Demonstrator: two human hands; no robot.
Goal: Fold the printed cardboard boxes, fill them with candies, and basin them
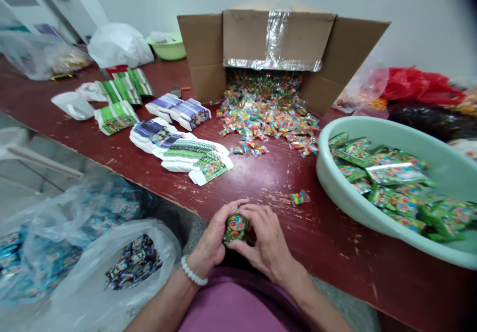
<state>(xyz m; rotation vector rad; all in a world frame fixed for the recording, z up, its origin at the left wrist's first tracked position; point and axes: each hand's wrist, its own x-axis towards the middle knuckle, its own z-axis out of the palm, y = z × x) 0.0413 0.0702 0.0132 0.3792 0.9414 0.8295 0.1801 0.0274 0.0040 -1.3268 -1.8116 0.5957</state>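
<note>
Close to my body at the table's front edge, my left hand and my right hand are closed around a small green candy box with colourful round prints. The left fingers wrap its left side, while the right thumb and fingertips press its right and lower edges; part of it is hidden. A single clear candy packet lies on the table right of my hands. Beyond them, flat unfolded cartons, white, green and purple, are fanned out in a row.
An open cardboard box spills many candy packets onto the dark red table. At right stands a pale green tub holding green boxes. Bundled cartons and a white pitcher are left; plastic bags sit below the edge.
</note>
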